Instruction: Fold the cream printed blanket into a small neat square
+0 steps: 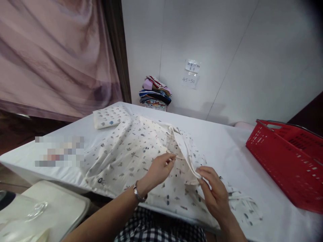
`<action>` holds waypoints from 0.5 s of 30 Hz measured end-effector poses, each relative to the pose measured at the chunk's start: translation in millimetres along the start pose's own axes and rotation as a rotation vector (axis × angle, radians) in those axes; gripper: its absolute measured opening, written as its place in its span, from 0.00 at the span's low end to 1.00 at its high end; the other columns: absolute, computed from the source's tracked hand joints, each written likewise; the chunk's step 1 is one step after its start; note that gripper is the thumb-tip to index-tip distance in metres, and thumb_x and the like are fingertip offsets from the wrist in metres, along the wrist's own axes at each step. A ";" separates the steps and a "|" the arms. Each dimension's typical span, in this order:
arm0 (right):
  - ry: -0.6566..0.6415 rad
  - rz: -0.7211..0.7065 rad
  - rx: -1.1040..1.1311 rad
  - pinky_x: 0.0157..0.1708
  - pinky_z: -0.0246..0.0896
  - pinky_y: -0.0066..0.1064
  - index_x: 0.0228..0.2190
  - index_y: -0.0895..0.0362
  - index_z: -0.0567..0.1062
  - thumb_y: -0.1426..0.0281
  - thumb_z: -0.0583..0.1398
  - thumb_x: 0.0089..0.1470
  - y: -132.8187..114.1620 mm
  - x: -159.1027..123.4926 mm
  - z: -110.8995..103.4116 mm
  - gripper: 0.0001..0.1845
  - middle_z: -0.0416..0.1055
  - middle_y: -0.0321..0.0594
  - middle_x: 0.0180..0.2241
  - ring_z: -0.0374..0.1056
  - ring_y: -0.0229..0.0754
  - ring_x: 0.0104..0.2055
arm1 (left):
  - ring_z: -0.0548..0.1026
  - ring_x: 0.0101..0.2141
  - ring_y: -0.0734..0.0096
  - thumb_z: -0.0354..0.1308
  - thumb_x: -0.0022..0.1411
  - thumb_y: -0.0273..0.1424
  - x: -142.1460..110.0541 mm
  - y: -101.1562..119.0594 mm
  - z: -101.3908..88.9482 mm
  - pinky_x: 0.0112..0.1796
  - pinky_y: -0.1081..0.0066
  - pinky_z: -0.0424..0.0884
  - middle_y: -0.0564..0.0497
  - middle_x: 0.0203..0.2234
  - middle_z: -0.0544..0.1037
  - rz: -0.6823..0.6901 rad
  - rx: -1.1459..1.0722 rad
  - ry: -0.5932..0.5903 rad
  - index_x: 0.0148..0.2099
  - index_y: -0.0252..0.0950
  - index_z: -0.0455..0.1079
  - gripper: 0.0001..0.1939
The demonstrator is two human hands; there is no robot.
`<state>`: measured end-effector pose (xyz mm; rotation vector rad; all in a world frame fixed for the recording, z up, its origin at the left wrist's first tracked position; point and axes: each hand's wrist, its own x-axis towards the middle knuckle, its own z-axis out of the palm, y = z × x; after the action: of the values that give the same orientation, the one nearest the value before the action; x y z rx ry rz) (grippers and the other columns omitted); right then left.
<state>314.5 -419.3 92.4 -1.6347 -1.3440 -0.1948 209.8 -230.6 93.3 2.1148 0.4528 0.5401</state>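
A white long-sleeved shirt (133, 151) with small scattered prints lies spread across the white-covered table, its left sleeve reaching toward the far left. My right hand (214, 191) pinches the pale edge strip of its front opening between thumb and fingers, lifting it slightly. Over the middle of the shirt is my left hand (160, 168), wearing a silver bracelet on the wrist. Its thumb and fingers are curled close together beside the opening; whatever is between the tips cannot be made out. The inside of the shirt shows between my hands.
A folded printed cloth (108, 117) lies at the table's far left corner. Folded clothes (155, 94) are stacked by the wall. At the right stands a red plastic basket (282, 161). A pale machine or surface (58, 205) is at lower left, below a pink curtain (58, 50).
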 end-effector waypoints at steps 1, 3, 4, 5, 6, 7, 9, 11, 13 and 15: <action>-0.031 -0.011 0.002 0.44 0.61 0.37 0.44 0.53 0.67 0.78 0.52 0.54 -2.8 -3.8 -6.1 0.16 0.63 0.45 0.43 0.62 0.43 0.47 | 0.71 0.34 0.72 0.46 0.60 0.34 3.9 -0.7 -2.9 0.34 0.74 0.66 0.52 0.37 0.75 0.023 0.023 0.032 0.43 0.41 0.70 0.14; -0.101 -0.036 0.014 0.43 0.62 0.36 0.45 0.52 0.67 0.79 0.52 0.54 -9.0 -10.5 -16.2 0.18 0.63 0.46 0.44 0.62 0.43 0.47 | 0.71 0.34 0.72 0.45 0.61 0.35 13.8 -1.8 -7.8 0.34 0.74 0.66 0.51 0.38 0.74 0.066 0.060 0.074 0.43 0.40 0.70 0.15; -0.137 -0.046 0.018 0.43 0.63 0.35 0.46 0.52 0.66 0.79 0.52 0.53 -12.2 -13.3 -20.3 0.19 0.64 0.46 0.44 0.62 0.43 0.47 | 0.71 0.34 0.72 0.44 0.61 0.36 19.9 -2.6 -9.6 0.34 0.74 0.66 0.51 0.39 0.74 0.082 0.077 0.083 0.43 0.40 0.70 0.15; -0.170 -0.055 0.019 0.42 0.63 0.35 0.46 0.52 0.66 0.79 0.52 0.53 -15.6 -15.5 -24.0 0.20 0.64 0.46 0.44 0.63 0.43 0.47 | 0.71 0.33 0.72 0.44 0.61 0.36 27.0 -4.0 -10.9 0.33 0.74 0.65 0.51 0.39 0.74 0.092 0.097 0.087 0.42 0.40 0.70 0.15; -0.196 -0.060 0.017 0.42 0.64 0.35 0.47 0.52 0.66 0.79 0.52 0.53 -18.9 -17.2 -27.4 0.20 0.65 0.46 0.44 0.63 0.44 0.47 | 0.71 0.33 0.72 0.44 0.61 0.37 35.0 -6.1 -11.7 0.33 0.74 0.65 0.51 0.38 0.74 0.091 0.119 0.084 0.42 0.40 0.71 0.16; -0.218 -0.066 0.013 0.42 0.65 0.34 0.47 0.52 0.66 0.79 0.53 0.53 -22.2 -18.4 -30.7 0.20 0.66 0.46 0.44 0.64 0.44 0.47 | 0.71 0.33 0.71 0.45 0.60 0.37 43.8 -9.2 -11.9 0.33 0.74 0.65 0.51 0.38 0.74 0.080 0.143 0.074 0.42 0.40 0.71 0.15; -0.244 -0.099 0.022 0.40 0.66 0.33 0.47 0.52 0.66 0.79 0.53 0.52 -28.1 -19.1 -37.6 0.21 0.67 0.46 0.43 0.65 0.44 0.46 | 0.71 0.32 0.70 0.47 0.58 0.37 63.3 -18.5 -10.5 0.32 0.74 0.64 0.51 0.36 0.76 0.003 0.164 0.038 0.39 0.40 0.72 0.14; -0.265 -0.123 0.038 0.38 0.67 0.32 0.47 0.51 0.66 0.78 0.54 0.51 -32.8 -18.4 -45.0 0.21 0.69 0.46 0.41 0.67 0.44 0.44 | 0.71 0.31 0.68 0.51 0.55 0.37 84.1 -31.3 -6.8 0.31 0.73 0.63 0.51 0.32 0.76 -0.150 0.129 -0.006 0.34 0.39 0.73 0.11; -0.296 -0.147 0.063 0.37 0.68 0.30 0.47 0.50 0.66 0.77 0.55 0.51 -36.2 -17.8 -51.6 0.21 0.70 0.45 0.39 0.68 0.43 0.41 | 0.71 0.28 0.67 0.55 0.52 0.35 104.0 -45.9 -1.0 0.29 0.72 0.62 0.50 0.24 0.75 -0.305 0.079 -0.046 0.27 0.37 0.72 0.08; -0.332 -0.153 0.089 0.36 0.68 0.29 0.47 0.49 0.66 0.75 0.55 0.52 -39.1 -19.1 -55.5 0.20 0.71 0.43 0.37 0.69 0.42 0.39 | 0.71 0.25 0.66 0.58 0.50 0.32 121.2 -60.0 6.5 0.27 0.71 0.61 0.49 0.17 0.72 -0.407 0.052 -0.060 0.20 0.34 0.68 0.10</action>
<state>299.1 -476.5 130.7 -1.5350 -1.7063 0.0496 307.8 -141.4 65.6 2.0064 0.8448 0.2311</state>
